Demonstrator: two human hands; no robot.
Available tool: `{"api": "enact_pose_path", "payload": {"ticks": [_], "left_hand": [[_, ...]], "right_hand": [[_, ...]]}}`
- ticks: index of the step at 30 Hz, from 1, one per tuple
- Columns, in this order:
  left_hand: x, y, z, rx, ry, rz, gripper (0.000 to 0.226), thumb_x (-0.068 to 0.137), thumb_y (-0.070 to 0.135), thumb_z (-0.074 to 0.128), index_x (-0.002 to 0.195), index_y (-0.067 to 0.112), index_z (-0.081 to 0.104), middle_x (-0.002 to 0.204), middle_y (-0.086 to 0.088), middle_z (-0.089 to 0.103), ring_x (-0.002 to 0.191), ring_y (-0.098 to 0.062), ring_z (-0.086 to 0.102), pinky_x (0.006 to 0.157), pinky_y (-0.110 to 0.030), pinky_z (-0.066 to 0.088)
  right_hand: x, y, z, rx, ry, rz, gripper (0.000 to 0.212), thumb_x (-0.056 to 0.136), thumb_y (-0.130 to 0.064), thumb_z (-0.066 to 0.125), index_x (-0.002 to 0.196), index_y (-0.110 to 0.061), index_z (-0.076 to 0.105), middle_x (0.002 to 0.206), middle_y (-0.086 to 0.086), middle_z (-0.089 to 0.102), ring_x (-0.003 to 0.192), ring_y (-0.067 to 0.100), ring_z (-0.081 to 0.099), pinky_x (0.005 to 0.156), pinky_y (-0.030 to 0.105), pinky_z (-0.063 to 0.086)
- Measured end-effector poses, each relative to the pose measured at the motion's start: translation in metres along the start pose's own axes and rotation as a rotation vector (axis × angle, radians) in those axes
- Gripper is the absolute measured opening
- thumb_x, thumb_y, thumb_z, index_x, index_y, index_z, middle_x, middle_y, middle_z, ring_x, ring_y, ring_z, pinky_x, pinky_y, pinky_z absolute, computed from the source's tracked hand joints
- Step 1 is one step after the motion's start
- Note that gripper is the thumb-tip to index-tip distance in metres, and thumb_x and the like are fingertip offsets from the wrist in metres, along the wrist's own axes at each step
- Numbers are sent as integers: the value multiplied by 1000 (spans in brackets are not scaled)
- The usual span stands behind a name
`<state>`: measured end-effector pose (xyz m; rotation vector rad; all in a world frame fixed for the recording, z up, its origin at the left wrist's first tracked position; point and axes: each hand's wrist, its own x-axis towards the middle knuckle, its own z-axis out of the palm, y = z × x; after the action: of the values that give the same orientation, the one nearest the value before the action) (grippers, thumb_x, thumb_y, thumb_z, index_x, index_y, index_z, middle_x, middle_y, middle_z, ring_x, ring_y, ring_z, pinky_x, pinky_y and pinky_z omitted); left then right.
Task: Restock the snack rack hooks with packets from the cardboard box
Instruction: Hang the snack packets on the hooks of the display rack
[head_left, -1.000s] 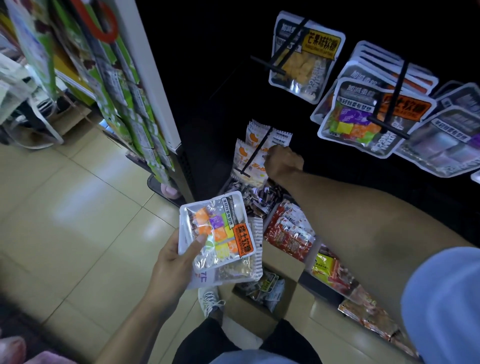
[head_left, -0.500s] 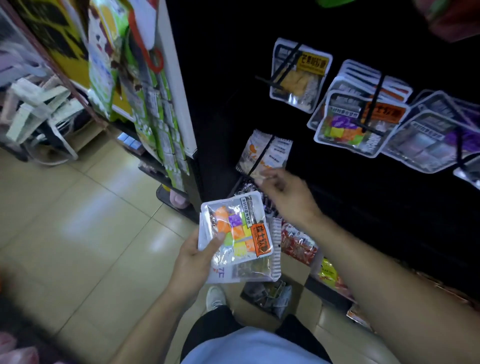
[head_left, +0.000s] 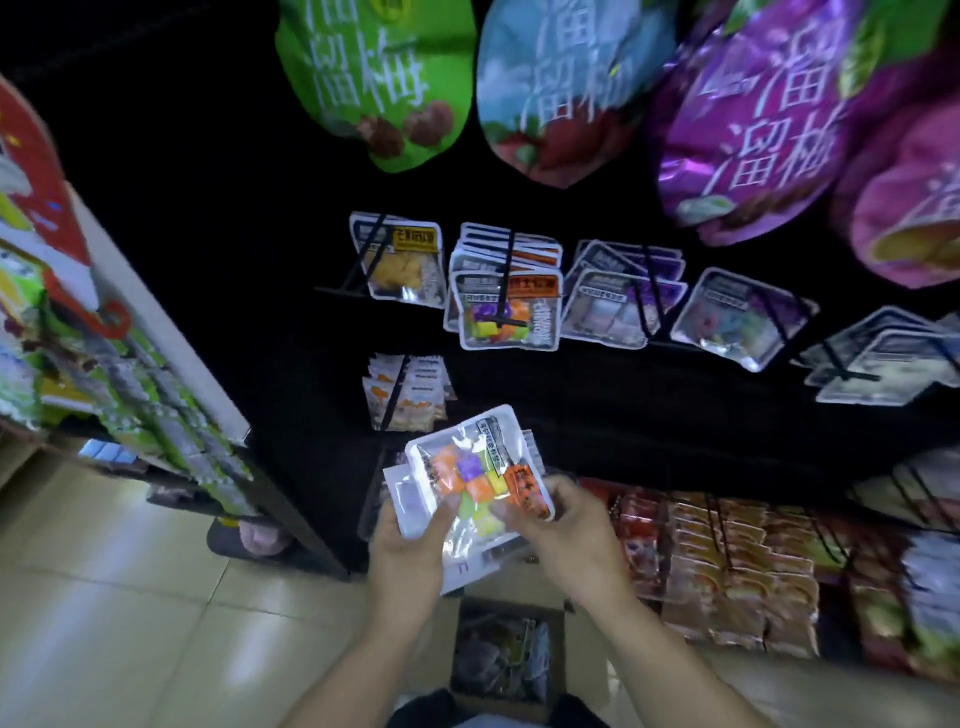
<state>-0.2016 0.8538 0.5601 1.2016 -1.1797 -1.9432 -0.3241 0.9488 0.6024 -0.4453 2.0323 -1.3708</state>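
Note:
Both hands hold a small stack of clear candy packets (head_left: 475, 480) with orange, purple and yellow sweets, in front of the black snack rack. My left hand (head_left: 410, 540) grips the stack's lower left edge, thumb on top. My right hand (head_left: 563, 522) pinches the top packet at its right edge. The open cardboard box (head_left: 506, 657) with more packets stands on the floor below my hands. On the rack above, matching mixed-colour packets (head_left: 506, 312) hang on a hook, beside a yellow candy packet (head_left: 400, 262).
Large green, blue and purple plum bags (head_left: 737, 114) hang along the top. More clear packets (head_left: 737, 322) fill hooks to the right; red and orange snack packs (head_left: 727, 561) line the lower rack. A second display stand (head_left: 130, 364) is at the left, on tiled floor (head_left: 130, 623).
My right hand came back from the small packets low on the rack and took hold of the top packet. The view tilted up, showing the higher hooks.

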Motion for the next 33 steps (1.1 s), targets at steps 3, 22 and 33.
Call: {"api": "enact_pose_path", "payload": {"ticks": [3, 22, 33], "left_hand": [[0, 0, 9, 4, -37, -2, 48, 72, 46, 84, 116, 30, 73, 108, 3, 81, 103, -25, 78, 97, -51, 59], [-8, 10, -29, -97, 112, -36, 13, 95, 16, 75, 106, 22, 71, 82, 8, 81, 63, -2, 75, 45, -16, 53], [4, 13, -31, -103, 84, -22, 14, 95, 18, 75, 106, 27, 73, 93, 6, 82, 75, -9, 79, 54, -22, 58]], "right_hand": [[5, -8, -11, 319, 118, 17, 19, 84, -13, 83, 89, -8, 66, 89, 16, 76, 81, 38, 75, 70, 66, 59], [64, -89, 3, -9, 37, -429, 4, 96, -20, 71, 96, -22, 74, 95, -7, 78, 93, 10, 73, 86, 33, 58], [90, -100, 2, 66, 213, -417, 10, 97, -17, 70, 93, -26, 70, 92, -5, 78, 90, 12, 74, 82, 25, 55]]}}
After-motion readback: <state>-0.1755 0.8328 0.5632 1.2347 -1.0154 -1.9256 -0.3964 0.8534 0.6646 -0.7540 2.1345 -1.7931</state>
